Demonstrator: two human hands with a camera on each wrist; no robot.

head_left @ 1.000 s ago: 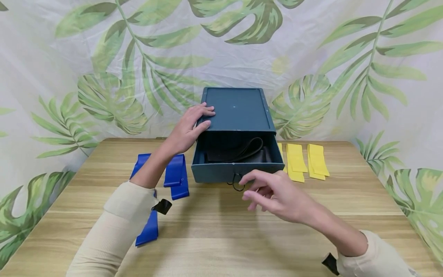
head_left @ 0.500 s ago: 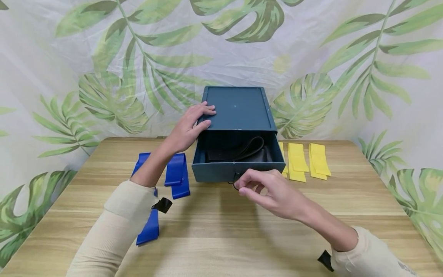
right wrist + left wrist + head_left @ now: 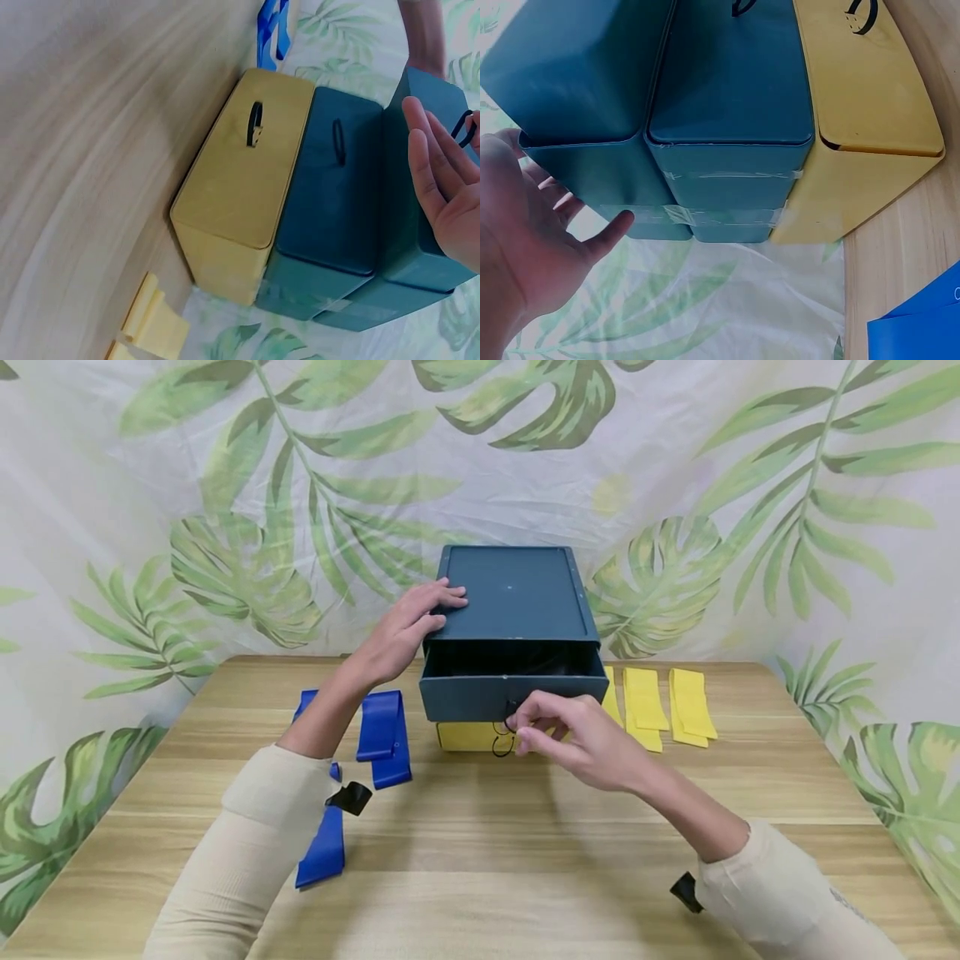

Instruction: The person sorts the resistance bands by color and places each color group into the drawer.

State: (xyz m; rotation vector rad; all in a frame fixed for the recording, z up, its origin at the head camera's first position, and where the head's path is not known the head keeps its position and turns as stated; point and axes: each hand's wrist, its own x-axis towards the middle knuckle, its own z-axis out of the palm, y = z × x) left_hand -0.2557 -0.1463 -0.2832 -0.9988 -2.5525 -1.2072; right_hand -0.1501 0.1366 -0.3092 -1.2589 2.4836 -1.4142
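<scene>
A stack of three drawers stands at the back of the table, with the teal top drawer (image 3: 480, 697) part way out. My right hand (image 3: 581, 739) pinches the black loop pull (image 3: 466, 129) on that drawer's front. On the upper left edge of the teal casing (image 3: 517, 597) rests my left hand (image 3: 397, 635), its fingers extended. Below are a teal middle drawer (image 3: 330, 187) and a yellow bottom drawer (image 3: 877, 82), both pushed in, each with a black loop. The top drawer's inside is dark and its contents are hardly visible.
Blue folded strips (image 3: 386, 739) lie on the table (image 3: 480, 877) left of the stack, partly behind my left arm. Yellow folded strips (image 3: 690, 706) lie to its right. A leaf-patterned cloth (image 3: 360, 460) hangs behind.
My right hand has taken the loop and moved away from me; the top drawer has slid further in. The dark folded item inside is now mostly hidden, and the yellow drawer front shows below.
</scene>
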